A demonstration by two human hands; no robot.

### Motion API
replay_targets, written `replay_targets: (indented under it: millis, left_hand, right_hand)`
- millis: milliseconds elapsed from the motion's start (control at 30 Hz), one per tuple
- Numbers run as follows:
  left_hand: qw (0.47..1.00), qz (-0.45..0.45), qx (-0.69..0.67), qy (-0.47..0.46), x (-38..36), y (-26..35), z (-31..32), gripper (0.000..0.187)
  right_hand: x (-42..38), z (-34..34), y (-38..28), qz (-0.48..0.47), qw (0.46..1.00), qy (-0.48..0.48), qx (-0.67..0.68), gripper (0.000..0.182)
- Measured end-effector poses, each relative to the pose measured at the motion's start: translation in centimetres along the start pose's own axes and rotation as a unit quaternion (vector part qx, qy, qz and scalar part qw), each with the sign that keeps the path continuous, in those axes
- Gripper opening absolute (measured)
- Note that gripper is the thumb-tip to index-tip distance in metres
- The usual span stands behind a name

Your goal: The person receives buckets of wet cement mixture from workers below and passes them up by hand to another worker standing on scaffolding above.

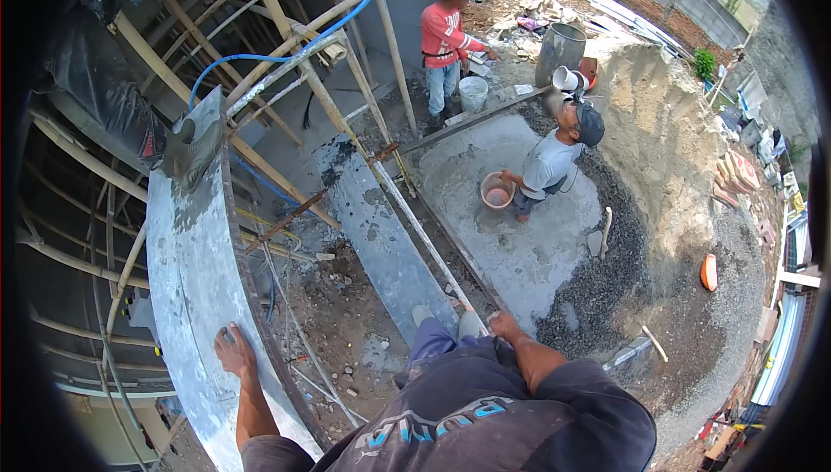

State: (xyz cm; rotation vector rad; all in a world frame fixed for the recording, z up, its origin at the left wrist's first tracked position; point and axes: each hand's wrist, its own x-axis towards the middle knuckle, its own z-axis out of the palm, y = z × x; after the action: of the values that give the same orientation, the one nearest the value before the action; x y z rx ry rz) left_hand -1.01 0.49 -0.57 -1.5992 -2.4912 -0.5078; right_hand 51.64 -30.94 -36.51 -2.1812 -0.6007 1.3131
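Observation:
My left hand point(235, 352) lies flat with fingers spread on the long grey metal-topped plank point(195, 264) at the left. On the right, my right hand point(502, 325) is closed at the lower end of a thin whitish scaffold pole point(424, 251). My shoes stand on a lower grey plank point(381, 238) that slopes away between the two. At the far end of the left plank is a heap of wet grey mortar point(192, 154).
Bamboo scaffolding point(316, 83) with a blue hose point(355, 13) rises ahead. Below, a co-worker in a white shirt point(554, 163) holds a bucket point(497, 190) on wet concrete; another in red point(443, 35) stands behind. Gravel point(623, 256) and sand lie right.

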Motion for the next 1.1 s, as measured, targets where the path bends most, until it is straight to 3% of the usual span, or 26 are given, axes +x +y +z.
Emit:
replay_targets:
  millis: [133, 633, 733, 833, 1000, 1100]
  left_hand:
    - [1.0, 0.006, 0.0, 0.002, 0.1, -0.2, 0.1, 0.053]
    - [1.0, -0.002, 0.008, -0.002, 0.1, -0.1, 0.1, 0.054]
    - [1.0, 0.0, 0.006, 0.001, 0.1, -0.2, 0.1, 0.054]
    - [1.0, 0.004, 0.001, 0.005, 0.2, -0.6, 0.5, 0.054]
    - [1.0, -0.001, 0.005, -0.001, 0.2, -0.5, 0.4, 0.053]
    - [1.0, -0.006, 0.005, 0.0, 0.2, -0.5, 0.4, 0.053]
  right_hand:
    - [-0.4, -0.4, -0.2, -0.034, 0.999, 0.002, 0.009, 0.029]
    - [-0.8, -0.6, -1.3, 0.028, 1.0, 0.004, 0.013, 0.031]
    - [-0.6, -0.7, -0.8, -0.028, 0.999, 0.006, -0.024, 0.025]
    - [2.7, 1.6, 3.3, -0.001, 0.999, 0.038, -0.032, 0.025]
    - [-1.9, -1.1, -2.8, 0.035, 0.999, 0.017, -0.032, 0.032]
    - [-0.5, -0.4, -1.7, 0.065, 0.998, -0.015, -0.017, 0.037]
